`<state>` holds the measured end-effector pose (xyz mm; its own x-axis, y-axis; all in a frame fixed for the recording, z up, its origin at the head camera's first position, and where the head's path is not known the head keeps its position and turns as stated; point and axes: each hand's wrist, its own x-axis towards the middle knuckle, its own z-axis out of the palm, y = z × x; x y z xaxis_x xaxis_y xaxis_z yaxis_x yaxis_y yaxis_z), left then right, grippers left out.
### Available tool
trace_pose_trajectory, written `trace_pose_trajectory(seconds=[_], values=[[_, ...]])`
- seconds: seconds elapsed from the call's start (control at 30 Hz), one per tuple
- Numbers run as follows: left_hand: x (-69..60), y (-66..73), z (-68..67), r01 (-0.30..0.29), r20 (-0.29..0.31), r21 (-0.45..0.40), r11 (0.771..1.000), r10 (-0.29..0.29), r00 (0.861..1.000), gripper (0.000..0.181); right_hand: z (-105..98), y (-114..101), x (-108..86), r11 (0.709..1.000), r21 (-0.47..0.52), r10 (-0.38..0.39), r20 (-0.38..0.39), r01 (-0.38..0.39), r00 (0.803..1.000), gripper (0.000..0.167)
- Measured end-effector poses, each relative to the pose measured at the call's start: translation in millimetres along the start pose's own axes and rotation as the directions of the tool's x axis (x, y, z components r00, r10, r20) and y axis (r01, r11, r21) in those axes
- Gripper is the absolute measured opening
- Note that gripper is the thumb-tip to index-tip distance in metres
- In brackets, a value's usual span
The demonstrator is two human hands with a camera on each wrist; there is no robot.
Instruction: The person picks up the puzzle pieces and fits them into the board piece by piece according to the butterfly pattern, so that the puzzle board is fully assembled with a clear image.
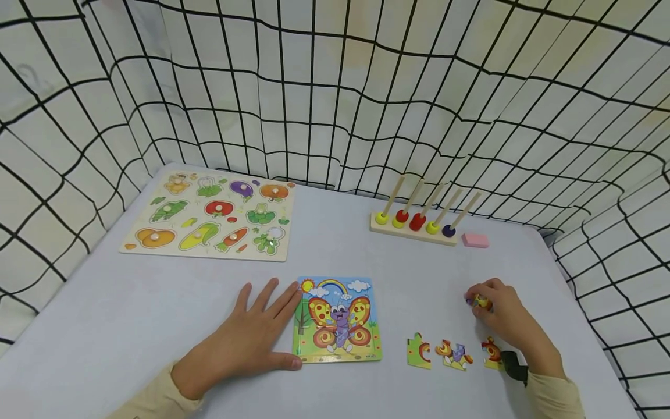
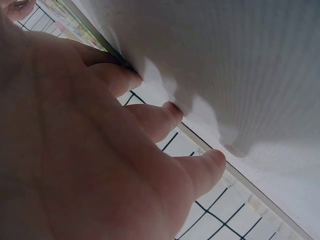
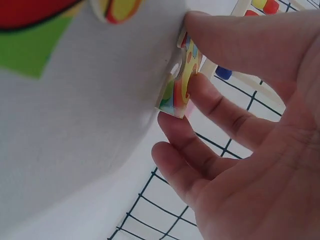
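My left hand (image 1: pixel 246 340) lies on the white table with its fingers spread. Its index finger and thumb touch the left edge of a square butterfly puzzle board (image 1: pixel 340 320). To the right of the board, my right hand (image 1: pixel 505 314) pinches a colourful jigsaw piece (image 3: pixel 182 82), tilted, between thumb and fingers; the fingers cover part of it. Three loose pieces lie in a row nearer me: a green-and-red piece (image 1: pixel 419 351), a purple-and-orange piece (image 1: pixel 454 354) and a red-and-yellow piece (image 1: pixel 492 352), which is close to the right wrist.
A vegetable peg puzzle (image 1: pixel 246 247) lies at the back left. Towards the back right stand a wooden peg stand (image 1: pixel 413 231) with coloured beads and a pink block (image 1: pixel 476 240). Black netting (image 1: pixel 335 84) over white cloth encloses the table's back and sides.
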<state>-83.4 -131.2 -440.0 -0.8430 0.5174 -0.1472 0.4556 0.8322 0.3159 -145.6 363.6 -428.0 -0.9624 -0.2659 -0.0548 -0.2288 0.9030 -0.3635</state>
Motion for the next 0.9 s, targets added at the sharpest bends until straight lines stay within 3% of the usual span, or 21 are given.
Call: trace_pose_trajectory(seconds=[0.37, 0.57, 0.9], values=[[-0.3, 0.5, -0.6, -0.003, -0.001, -0.005, 1.000, 0.003, 1.000, 0.120, 2.0, -2.8, -2.2, 1.000, -0.017, 0.016, -0.039, -0.017, 0.999, 0.031], [0.5, 0.5, -0.6, -0.003, -0.006, 0.003, 1.000, 0.003, 1.000, 0.120, 3.0, -5.2, -5.6, 0.996, -0.005, 0.085, -0.061, -0.085, 0.994, 0.050], [0.3, 1.1, -1.8, 0.005, 0.014, -0.022, 1.000, -0.005, 1.000, 0.121, 1.8, -6.5, -9.4, 0.982, -0.016, 0.188, -0.091, -0.190, 0.978, 0.049]])
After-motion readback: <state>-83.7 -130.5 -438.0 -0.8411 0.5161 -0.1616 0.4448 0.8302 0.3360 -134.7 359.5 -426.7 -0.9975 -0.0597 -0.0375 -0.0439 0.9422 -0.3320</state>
